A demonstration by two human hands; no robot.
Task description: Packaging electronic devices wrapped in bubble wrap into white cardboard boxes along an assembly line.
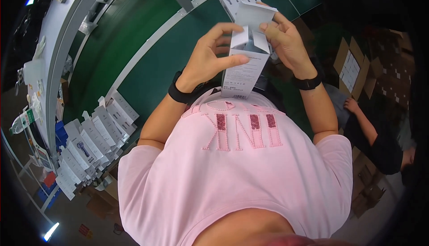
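One half-curled left hand holds a white box

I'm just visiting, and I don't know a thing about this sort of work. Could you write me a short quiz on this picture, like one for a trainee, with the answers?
1. Multiple choice: the left hand and right hand are on a white box. Its top is:
A) taped flat
B) open, with flaps raised
C) torn off

2. True or false: each wrist wears a black band.

3. Fill in the blank: the row of white cartons stands on the person's ____ side.

Key: 1. B; 2. True; 3. left.
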